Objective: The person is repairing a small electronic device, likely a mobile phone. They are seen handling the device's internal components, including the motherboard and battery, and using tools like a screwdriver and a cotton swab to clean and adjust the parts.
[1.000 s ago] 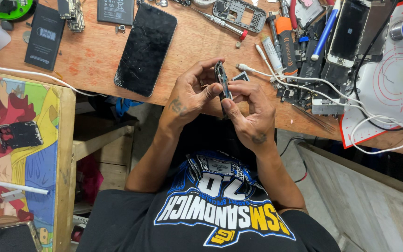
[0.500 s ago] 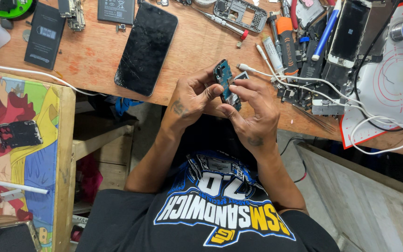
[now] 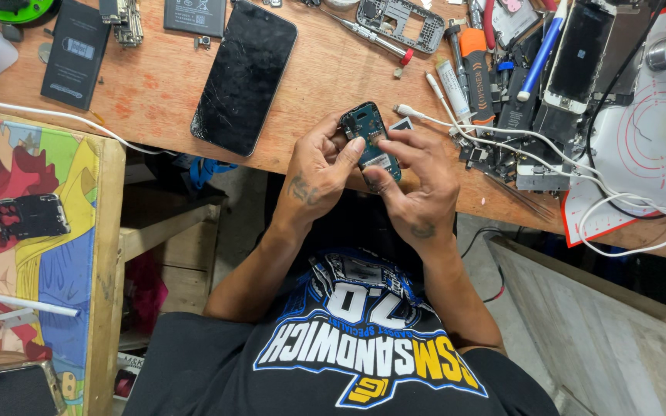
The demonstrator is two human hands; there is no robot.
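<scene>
Both my hands hold a small teal circuit board (image 3: 369, 137) at the near edge of the wooden workbench (image 3: 156, 85). My left hand (image 3: 319, 171) grips the board's left side, with the thumb lying across its face. My right hand (image 3: 418, 185) wraps its right side and bottom, fingers spread over the lower part, which they hide. A small white square piece (image 3: 402, 123) lies on the bench just beyond my right fingers.
A black cracked phone screen (image 3: 245, 73) lies left of my hands. Batteries (image 3: 75, 52), a phone frame (image 3: 396, 23), screwdrivers, an orange tool (image 3: 478, 69), white cables (image 3: 502, 139) and a white mat (image 3: 649, 131) crowd the bench. A colourful side table (image 3: 32, 254) stands at left.
The board was held on edge a second ago. It has been turned flat, so its teal face points up at the camera, and my left thumb has come over it.
</scene>
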